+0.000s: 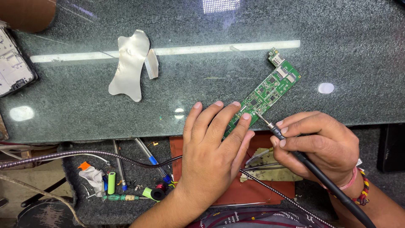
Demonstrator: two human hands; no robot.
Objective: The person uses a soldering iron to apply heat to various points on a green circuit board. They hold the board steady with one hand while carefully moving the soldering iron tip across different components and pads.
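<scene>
The left hand (213, 147) is laid flat, fingers spread, holding nothing, pressing the lower end of a long green circuit board (265, 92) on polished speckled granite (84, 97). At its three o'clock, the right hand (318, 145) is closed round a slim black soldering iron (295, 150), tip touching the board. A curved metal shield (128, 63) lies at ten o'clock.

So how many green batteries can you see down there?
2. One green battery stands beside the white cloth on the lower shelf. Another battery lies further right, touching the black ring. More could be hidden under the left hand.
</scene>
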